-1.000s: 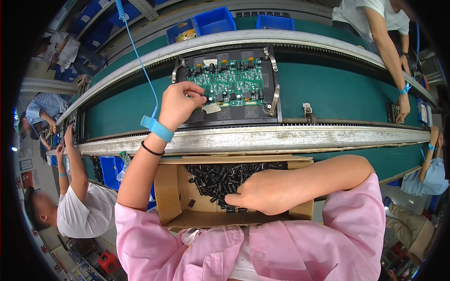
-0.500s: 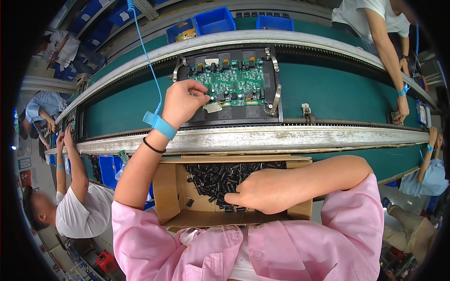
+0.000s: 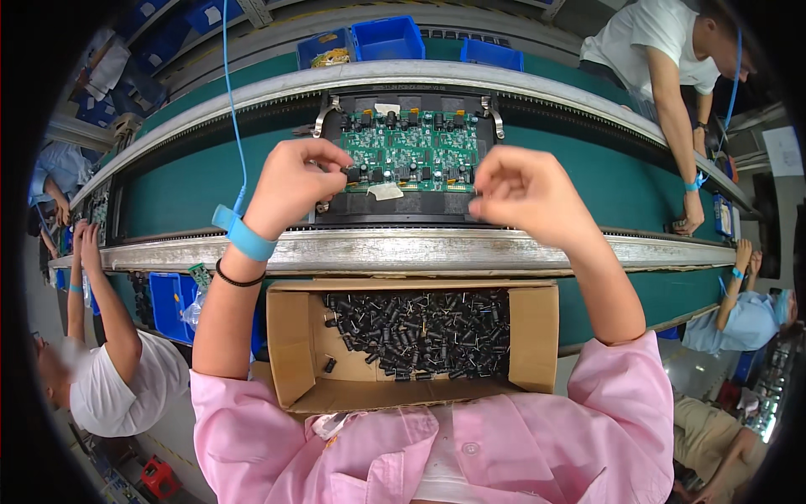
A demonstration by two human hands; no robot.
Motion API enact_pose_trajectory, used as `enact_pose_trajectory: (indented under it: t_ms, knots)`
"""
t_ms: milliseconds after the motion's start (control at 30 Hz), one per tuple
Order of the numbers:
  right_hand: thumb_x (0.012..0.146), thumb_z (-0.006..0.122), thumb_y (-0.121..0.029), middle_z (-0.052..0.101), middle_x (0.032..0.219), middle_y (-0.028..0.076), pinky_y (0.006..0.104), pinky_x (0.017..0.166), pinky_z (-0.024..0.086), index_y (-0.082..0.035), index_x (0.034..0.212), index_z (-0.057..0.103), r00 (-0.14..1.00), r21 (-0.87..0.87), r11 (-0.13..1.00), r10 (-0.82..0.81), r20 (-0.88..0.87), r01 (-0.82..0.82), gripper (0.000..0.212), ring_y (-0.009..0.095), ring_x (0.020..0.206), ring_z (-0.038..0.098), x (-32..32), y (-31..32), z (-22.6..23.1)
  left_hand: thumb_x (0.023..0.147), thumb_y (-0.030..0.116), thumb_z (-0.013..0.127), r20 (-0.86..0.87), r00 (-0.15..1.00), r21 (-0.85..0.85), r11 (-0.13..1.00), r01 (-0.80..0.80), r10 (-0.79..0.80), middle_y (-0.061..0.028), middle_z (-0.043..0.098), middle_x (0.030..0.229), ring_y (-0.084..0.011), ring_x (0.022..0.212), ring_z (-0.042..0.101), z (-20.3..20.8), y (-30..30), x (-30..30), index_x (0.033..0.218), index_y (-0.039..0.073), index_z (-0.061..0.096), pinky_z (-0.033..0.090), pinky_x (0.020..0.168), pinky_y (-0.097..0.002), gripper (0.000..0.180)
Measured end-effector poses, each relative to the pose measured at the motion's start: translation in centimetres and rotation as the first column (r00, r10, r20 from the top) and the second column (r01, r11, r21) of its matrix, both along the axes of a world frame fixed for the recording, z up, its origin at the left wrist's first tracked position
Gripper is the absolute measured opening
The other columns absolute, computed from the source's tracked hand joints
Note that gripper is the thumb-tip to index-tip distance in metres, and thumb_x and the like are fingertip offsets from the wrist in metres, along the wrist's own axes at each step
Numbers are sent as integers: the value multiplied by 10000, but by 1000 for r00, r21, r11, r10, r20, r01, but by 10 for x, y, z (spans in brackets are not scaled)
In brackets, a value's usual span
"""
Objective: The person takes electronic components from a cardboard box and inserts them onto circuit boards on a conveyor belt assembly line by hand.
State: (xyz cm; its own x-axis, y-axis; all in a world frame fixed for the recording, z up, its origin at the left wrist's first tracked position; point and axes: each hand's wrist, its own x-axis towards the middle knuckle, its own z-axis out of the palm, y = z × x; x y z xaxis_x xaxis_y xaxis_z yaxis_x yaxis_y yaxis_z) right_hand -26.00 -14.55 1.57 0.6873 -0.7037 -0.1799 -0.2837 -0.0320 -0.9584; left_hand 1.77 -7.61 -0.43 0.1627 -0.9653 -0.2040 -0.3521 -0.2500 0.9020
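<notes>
A green circuit board (image 3: 410,153) crowded with small parts lies in a black carrier frame (image 3: 420,207) on the line. My left hand (image 3: 295,186), with a blue wrist strap, is closed in a pinch at the board's near left corner; whatever its fingertips hold is too small to make out. Over the near right corner of the board, my right hand (image 3: 527,195) has its fingers curled together, slightly blurred, and I cannot make out what they hold. Below them is an open cardboard box (image 3: 290,340) of loose black cylindrical capacitors (image 3: 424,332) with wire leads.
A metal rail (image 3: 411,250) runs between the box and the carrier. Blue bins (image 3: 388,40) stand beyond the far rail, and another blue bin (image 3: 170,307) sits left of the box. A co-worker's arm (image 3: 672,126) reaches in at the far right; other people work at both sides.
My right hand has left the capacitors in the box and risen to the board's right side. My left hand has shifted slightly left along the board's near edge, still pinched.
</notes>
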Motion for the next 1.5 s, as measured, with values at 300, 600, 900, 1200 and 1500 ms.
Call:
enact_pose_trajectory:
  t_ms: [300,600,900,1200,1500]
  knots:
    - [723,686,58,587,627,16,176,506,392,-7,791,618,952,-167,972,-203,-227,167,116,56,531,499,48,-16,-38,682,-40,617,-250,963,-57,994,94,-105,-28,607,687,-40,497,482,-14,18,1,836,-21,698,381,483,-161,174]
    - [730,697,24,552,577,4,196,491,347,7,715,634,924,-374,923,-218,-314,91,67,59,502,419,64,-7,-40,674,-44,610,-416,905,-127,991,37,-87,-35,613,692,-51,510,502,-20,17,10,835,-18,702,398,483,-170,187]
    - [716,692,18,505,521,3,205,486,325,10,661,640,912,-469,879,-259,-317,87,77,68,488,375,64,-8,-42,652,-41,611,-397,913,-132,990,50,-99,-42,618,692,-70,512,516,-18,18,11,827,-12,707,412,484,-172,202]
    - [706,691,15,495,516,2,207,482,324,13,650,639,887,-417,902,-282,-365,115,77,70,482,373,67,-9,-40,649,-30,620,-367,923,-153,986,65,-118,-36,620,680,-70,516,495,-24,17,13,824,-14,711,409,490,-175,198]
    - [699,694,13,482,502,0,204,477,314,7,642,635,878,-384,911,-301,-372,149,82,70,476,371,70,-10,-41,649,-26,626,-358,926,-141,987,75,-122,-25,618,669,-64,536,477,-24,17,16,815,-8,714,407,502,-174,189]
